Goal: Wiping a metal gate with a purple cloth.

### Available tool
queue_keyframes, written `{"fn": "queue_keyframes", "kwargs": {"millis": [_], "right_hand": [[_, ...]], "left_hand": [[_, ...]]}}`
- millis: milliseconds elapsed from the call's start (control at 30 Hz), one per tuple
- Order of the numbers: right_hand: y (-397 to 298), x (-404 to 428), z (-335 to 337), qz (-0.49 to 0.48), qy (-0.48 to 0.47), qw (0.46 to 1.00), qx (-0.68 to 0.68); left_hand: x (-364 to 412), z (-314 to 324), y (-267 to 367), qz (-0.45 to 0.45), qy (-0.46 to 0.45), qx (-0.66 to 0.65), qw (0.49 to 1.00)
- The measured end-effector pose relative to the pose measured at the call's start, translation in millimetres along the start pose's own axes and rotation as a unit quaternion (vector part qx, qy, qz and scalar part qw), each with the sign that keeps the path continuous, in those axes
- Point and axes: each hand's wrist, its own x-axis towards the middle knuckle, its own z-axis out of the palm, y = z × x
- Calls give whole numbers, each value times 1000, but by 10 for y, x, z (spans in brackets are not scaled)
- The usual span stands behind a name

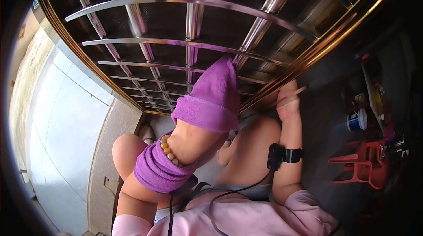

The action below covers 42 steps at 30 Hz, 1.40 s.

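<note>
A purple towel point(211, 103) covers my left hand and hides its fingers. Its pointed tip rests against the metal bars of a dark door point(167, 51), which carries a shiny grid. More purple fabric point(165, 170) is bunched around my left forearm, below a bracelet of round beads point(169, 155). At the door's right gold-coloured edge point(325, 49) is my right hand point(288, 103), with a blurred thin bar point(295, 94) crossing it. The fingers of that hand are partly hidden at the edge, so their grip is unclear. A black strapped device point(276, 158) sits on my right forearm.
Black cables point(228, 191) run across my lap. A stone sill point(105, 156) and pale floor tiles point(66, 120) lie to the left. Over on the right are a red plastic chair point(366, 165) and a blue-and-white bucket point(357, 119). My bent knees are close to the door's lower end.
</note>
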Motion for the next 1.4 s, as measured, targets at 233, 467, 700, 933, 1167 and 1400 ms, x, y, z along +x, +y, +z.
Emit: {"fn": "queue_keyframes", "kwargs": {"millis": [233, 467, 700, 933, 1167, 1400], "right_hand": [[-77, -41, -60, -68, 18, 998, 10], [-344, 101, 3, -221, -262, 937, 65], [-316, -15, 342, -224, 39, 974, -13], [-322, 97, 317, -207, 7, 978, -24], [-283, 132, 332, -207, 27, 978, -8], [-332, 57, 439, -194, 41, 980, 17]], "left_hand": [[-58, 96, 133, -22, 35, -1, 999], [86, 282, 218, 79, 140, 134, 978], [465, 490, 433, -101, 75, 79, 989], [372, 388, 487, -8, 91, -60, 994], [239, 264, 233, -17, 106, 24, 994], [538, 477, 378, 88, 77, -13, 993]]}}
